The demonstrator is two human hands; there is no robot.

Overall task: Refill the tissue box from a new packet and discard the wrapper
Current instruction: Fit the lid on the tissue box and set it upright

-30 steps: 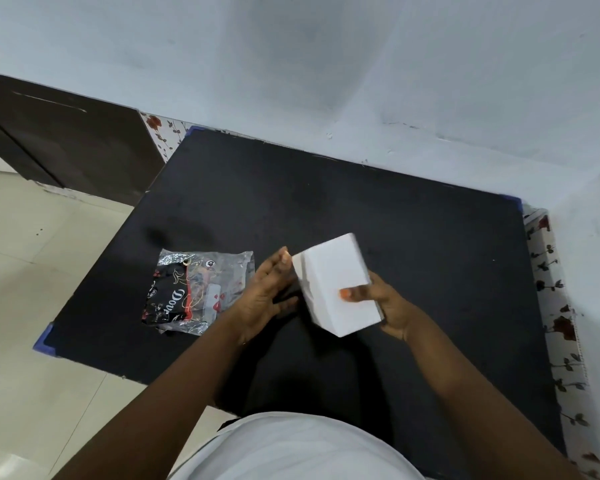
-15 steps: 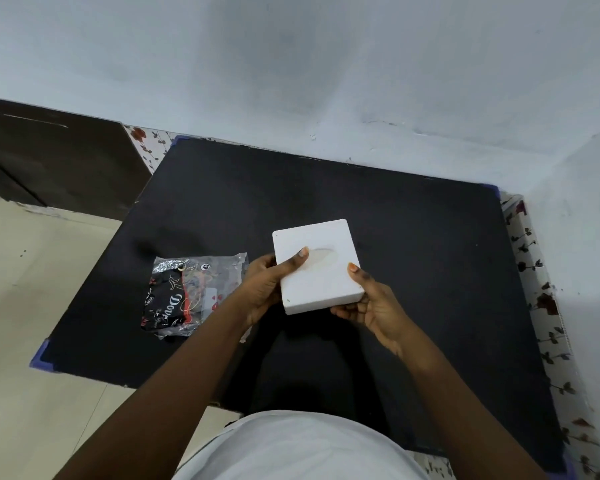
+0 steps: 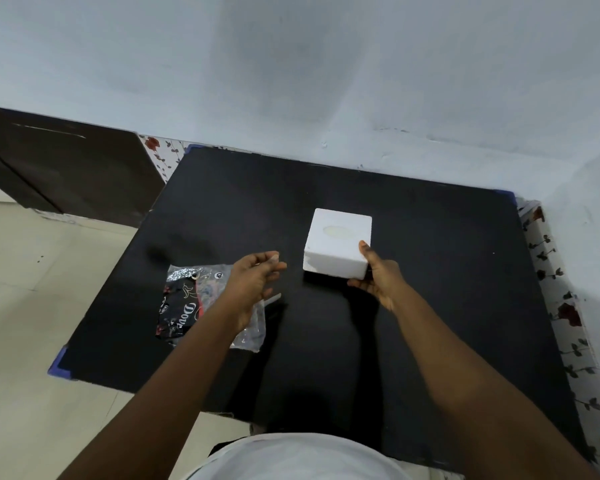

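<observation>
Nearest you: white garment [image 3: 302, 455] at the bottom edge, both bare forearms reaching out over the black table [image 3: 430, 341].

Your left hand [image 3: 253, 282] is over the table, palm inward, fingers spread and slightly curled, holding nothing. It is apart from the box, with a gap of bare tabletop between them. Under your left wrist lies the packet [image 3: 201, 299]: clear, crinkled plastic with a silvery top edge and dark printed contents, flat on the table, partly hidden by your arm.

Your right hand [image 3: 374, 275] grips the near right corner of the white tissue box [image 3: 338, 242], thumb on top and fingers beneath the near edge. The box sits upright, pale oval opening facing up; whether its base touches the table is unclear.

Beyond: pale wall [image 3: 291, 81], dark cabinet [image 3: 59, 168] at far left.
</observation>
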